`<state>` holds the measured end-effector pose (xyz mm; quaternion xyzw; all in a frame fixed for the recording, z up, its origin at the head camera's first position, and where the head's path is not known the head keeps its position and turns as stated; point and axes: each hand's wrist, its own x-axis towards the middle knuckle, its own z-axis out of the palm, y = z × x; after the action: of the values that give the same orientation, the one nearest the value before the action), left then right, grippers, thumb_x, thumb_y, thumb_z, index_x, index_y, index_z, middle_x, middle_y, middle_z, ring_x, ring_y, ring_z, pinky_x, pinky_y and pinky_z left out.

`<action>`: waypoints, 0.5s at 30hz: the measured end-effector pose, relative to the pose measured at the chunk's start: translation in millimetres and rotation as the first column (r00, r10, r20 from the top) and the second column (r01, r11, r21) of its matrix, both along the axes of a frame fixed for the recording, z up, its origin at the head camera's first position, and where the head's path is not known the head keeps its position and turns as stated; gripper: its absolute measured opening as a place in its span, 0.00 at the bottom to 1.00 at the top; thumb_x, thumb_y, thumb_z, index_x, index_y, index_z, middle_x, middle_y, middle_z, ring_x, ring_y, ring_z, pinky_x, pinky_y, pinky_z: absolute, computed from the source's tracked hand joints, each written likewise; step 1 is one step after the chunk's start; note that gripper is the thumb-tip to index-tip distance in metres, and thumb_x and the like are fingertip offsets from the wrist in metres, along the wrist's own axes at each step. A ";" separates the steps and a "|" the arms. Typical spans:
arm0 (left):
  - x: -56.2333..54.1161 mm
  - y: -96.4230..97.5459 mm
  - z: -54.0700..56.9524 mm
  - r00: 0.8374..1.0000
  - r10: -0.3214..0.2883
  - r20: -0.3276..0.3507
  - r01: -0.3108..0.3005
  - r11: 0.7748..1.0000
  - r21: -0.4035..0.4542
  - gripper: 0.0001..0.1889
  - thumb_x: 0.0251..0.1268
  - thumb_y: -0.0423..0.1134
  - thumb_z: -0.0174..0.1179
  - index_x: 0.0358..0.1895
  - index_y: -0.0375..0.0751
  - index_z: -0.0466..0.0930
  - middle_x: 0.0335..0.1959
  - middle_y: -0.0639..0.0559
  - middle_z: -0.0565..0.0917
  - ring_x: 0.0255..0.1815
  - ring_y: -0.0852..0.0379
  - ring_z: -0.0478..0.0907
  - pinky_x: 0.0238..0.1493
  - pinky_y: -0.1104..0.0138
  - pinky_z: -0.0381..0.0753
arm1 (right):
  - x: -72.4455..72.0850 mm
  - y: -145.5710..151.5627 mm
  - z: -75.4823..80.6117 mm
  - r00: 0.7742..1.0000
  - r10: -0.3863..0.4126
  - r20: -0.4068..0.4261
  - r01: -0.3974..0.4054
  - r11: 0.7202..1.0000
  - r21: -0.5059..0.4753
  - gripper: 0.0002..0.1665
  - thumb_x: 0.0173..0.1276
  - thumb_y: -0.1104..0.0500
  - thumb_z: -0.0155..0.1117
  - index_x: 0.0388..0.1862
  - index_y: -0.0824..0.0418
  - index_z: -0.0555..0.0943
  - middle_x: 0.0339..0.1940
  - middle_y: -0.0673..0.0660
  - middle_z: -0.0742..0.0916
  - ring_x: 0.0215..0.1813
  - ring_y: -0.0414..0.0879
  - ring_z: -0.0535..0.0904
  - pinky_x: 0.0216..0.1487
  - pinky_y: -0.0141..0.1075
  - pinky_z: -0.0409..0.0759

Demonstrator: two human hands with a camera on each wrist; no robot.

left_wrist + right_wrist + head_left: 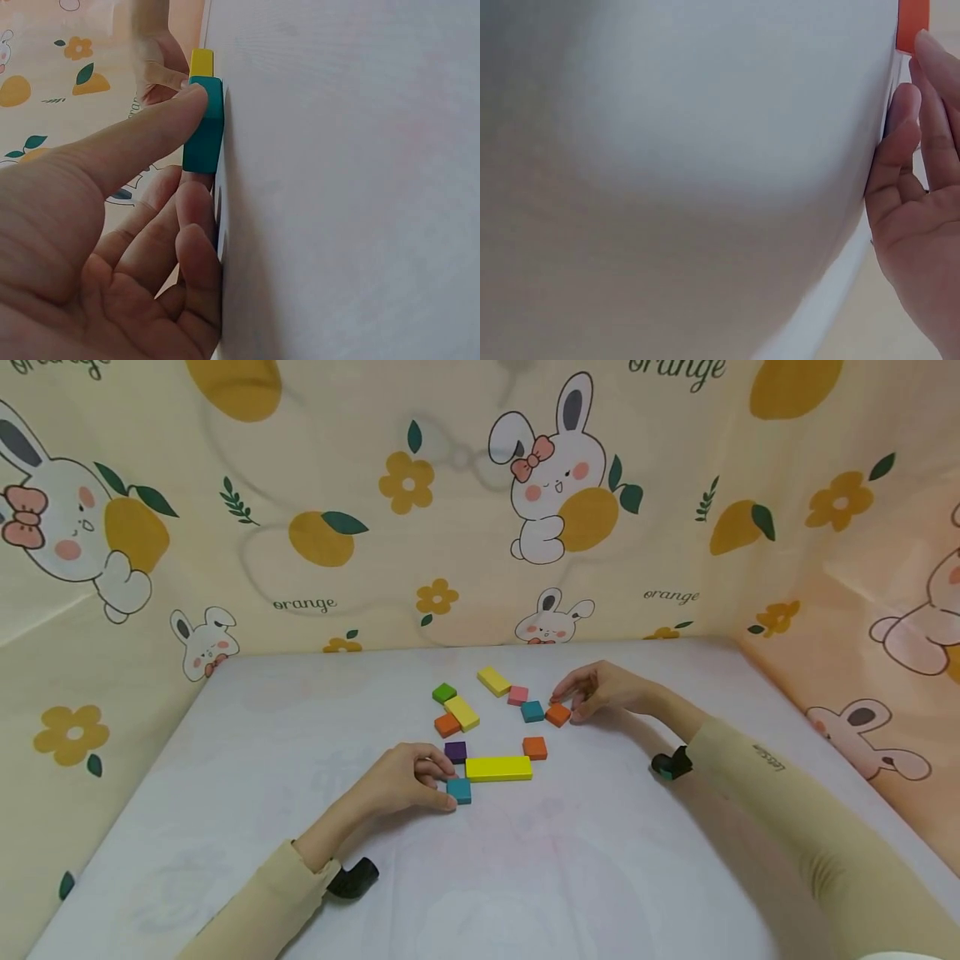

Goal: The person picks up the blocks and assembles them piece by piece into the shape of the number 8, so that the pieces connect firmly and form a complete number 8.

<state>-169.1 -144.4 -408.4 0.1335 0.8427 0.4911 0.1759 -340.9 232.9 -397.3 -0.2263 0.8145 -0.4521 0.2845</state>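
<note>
My left hand [401,779] pinches a small teal block [460,792] at the near left end of a long yellow block [498,768]. In the left wrist view the thumb presses along one side of that teal block [203,127], with fingers at its other end. My right hand [603,687] holds an orange block [558,715] between thumb and fingertips, at the right end of a slanted row. In the right wrist view, this orange block [913,26] shows at the upper edge beside the thumb. A second teal block [532,711] sits just left of it.
The slanted row continues with a pink block [517,695] and a yellow block [493,681]. A purple block [455,752] and another orange block [535,748] lie behind the long yellow one. Farther left are green [444,692], yellow [462,713] and orange [447,725] blocks. A patterned cloth stands behind the white table [300,710].
</note>
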 end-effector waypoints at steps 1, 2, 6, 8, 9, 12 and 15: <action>0.0 -0.1 0.0 1.000 0.000 0.000 0.000 1.000 0.001 0.20 0.47 0.40 0.79 0.43 0.42 0.82 0.38 0.54 0.85 0.36 0.52 0.77 0.43 0.63 0.77 | -0.4 -0.7 0.4 1.000 0.002 0.003 -0.002 1.000 0.002 0.26 0.55 0.67 0.77 0.55 0.60 0.83 0.51 0.59 0.86 0.42 0.56 0.78 0.47 0.37 0.79; -0.1 -0.2 -0.2 1.000 0.000 -0.001 0.000 1.000 0.002 0.20 0.47 0.40 0.79 0.43 0.42 0.82 0.38 0.54 0.85 0.36 0.52 0.77 0.43 0.63 0.77 | -0.3 -1.5 0.9 1.000 0.003 0.005 -0.003 1.000 0.003 0.27 0.55 0.67 0.77 0.55 0.60 0.83 0.51 0.59 0.86 0.42 0.56 0.78 0.47 0.37 0.79; -0.6 -0.4 -1.1 1.000 0.001 0.001 -0.001 1.000 0.003 0.20 0.47 0.40 0.79 0.43 0.42 0.82 0.37 0.54 0.85 0.36 0.52 0.77 0.43 0.63 0.77 | -0.3 -3.7 1.7 1.000 -0.009 0.015 0.009 1.000 0.018 0.27 0.53 0.68 0.78 0.54 0.60 0.83 0.50 0.59 0.86 0.41 0.56 0.78 0.46 0.37 0.79; -0.9 -0.3 -1.9 1.000 0.002 0.002 -0.002 1.000 0.003 0.20 0.47 0.40 0.79 0.44 0.42 0.82 0.37 0.54 0.85 0.36 0.52 0.77 0.43 0.63 0.77 | 0.5 -4.5 2.1 1.000 -0.012 0.010 0.011 1.000 0.027 0.27 0.54 0.67 0.78 0.54 0.61 0.83 0.48 0.60 0.86 0.41 0.56 0.78 0.45 0.36 0.79; -0.9 -0.4 -2.1 1.000 0.003 0.002 -0.003 1.000 0.001 0.20 0.47 0.40 0.79 0.43 0.42 0.82 0.37 0.54 0.85 0.36 0.52 0.77 0.43 0.63 0.77 | 0.7 -4.7 2.1 1.000 -0.013 0.005 0.012 0.999 0.034 0.27 0.54 0.67 0.78 0.54 0.61 0.83 0.47 0.60 0.86 0.40 0.55 0.78 0.45 0.36 0.78; -1.0 -0.5 -2.5 1.000 0.004 -0.002 -0.004 1.000 -0.002 0.20 0.47 0.40 0.79 0.43 0.43 0.82 0.36 0.54 0.85 0.36 0.52 0.77 0.43 0.63 0.77 | 2.4 -6.0 2.8 1.000 -0.014 -0.009 0.015 0.999 0.046 0.26 0.54 0.66 0.78 0.54 0.62 0.83 0.46 0.60 0.86 0.40 0.55 0.78 0.44 0.36 0.77; -0.6 -0.7 -2.5 1.000 0.002 -0.006 -0.002 1.000 -0.002 0.20 0.47 0.40 0.79 0.43 0.43 0.82 0.36 0.54 0.85 0.36 0.52 0.77 0.42 0.63 0.77 | 3.4 -6.7 3.0 1.000 -0.019 -0.016 0.020 0.999 0.051 0.25 0.54 0.67 0.78 0.53 0.62 0.83 0.46 0.60 0.87 0.40 0.55 0.78 0.44 0.36 0.78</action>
<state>-169.7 -145.1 -410.9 0.1338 0.8439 0.4898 0.1732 -337.5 226.2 -394.3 -0.2145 0.8300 -0.4323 0.2796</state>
